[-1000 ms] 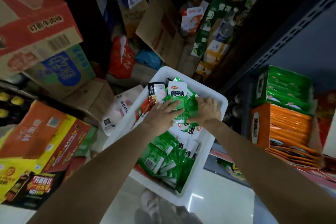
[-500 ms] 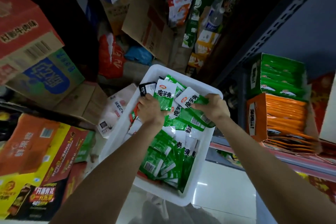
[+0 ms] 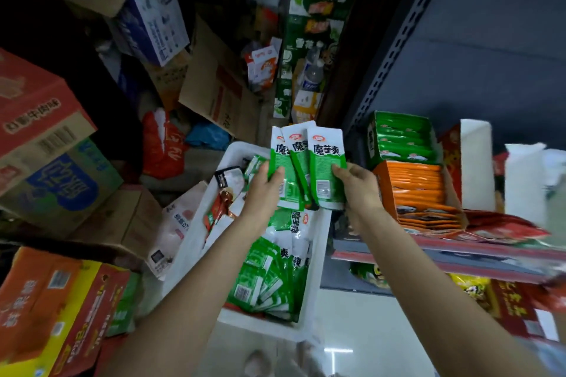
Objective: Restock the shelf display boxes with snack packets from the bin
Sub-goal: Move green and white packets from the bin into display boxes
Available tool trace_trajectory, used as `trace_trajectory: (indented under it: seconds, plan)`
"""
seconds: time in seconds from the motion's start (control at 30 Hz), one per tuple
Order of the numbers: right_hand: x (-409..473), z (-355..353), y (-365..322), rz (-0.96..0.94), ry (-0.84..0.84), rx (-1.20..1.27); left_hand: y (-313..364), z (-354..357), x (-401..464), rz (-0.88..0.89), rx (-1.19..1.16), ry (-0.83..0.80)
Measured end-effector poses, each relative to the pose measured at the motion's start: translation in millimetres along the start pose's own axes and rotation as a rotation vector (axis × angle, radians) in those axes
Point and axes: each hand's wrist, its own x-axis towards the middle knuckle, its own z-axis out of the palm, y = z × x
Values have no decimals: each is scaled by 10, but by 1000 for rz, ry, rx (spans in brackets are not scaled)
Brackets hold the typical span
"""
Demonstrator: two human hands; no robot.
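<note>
A fan of three green-and-white snack packets (image 3: 309, 162) is held upright above the white bin (image 3: 318, 269). My left hand (image 3: 266, 185) grips the fan's left edge and my right hand (image 3: 355, 184) pinches its right edge. More green packets (image 3: 269, 278) lie piled in the bin, with a few red and dark ones at its left side. On the shelf to the right stands a green display box (image 3: 401, 138) of green packets and, in front of it, an orange display box (image 3: 419, 193) of orange packets.
Stacked cartons (image 3: 46, 138) crowd the left side, and more printed cases (image 3: 61, 309) lie at lower left. A perforated grey shelf upright (image 3: 398, 40) rises beside the bin. White boxes (image 3: 477, 162) and red packets (image 3: 502, 228) sit further right on the shelf. Glossy floor shows below.
Both hands gathered packets in the bin, then lifted them up and rightward. The packets now stand fanned above the bin's far end, nearer the shelf boxes.
</note>
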Motion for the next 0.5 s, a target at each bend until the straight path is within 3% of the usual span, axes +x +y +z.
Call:
trace_trajectory:
  seconds: [0.17,0.27,0.4,0.5]
  plan:
    - [-229,-354,-206,-331,111,-288,393,536,-262,225,-3,-94]
    - [-361,-746,-419,-398,156,-522,520,933,-384,397,260,-66]
    - [-409,-1365,-598,-246,-41,-187,596,1627,-640,637,619,-75]
    - [-369,-1927,-610,-277,-124,-202,614,2136,-854,746,779,-101]
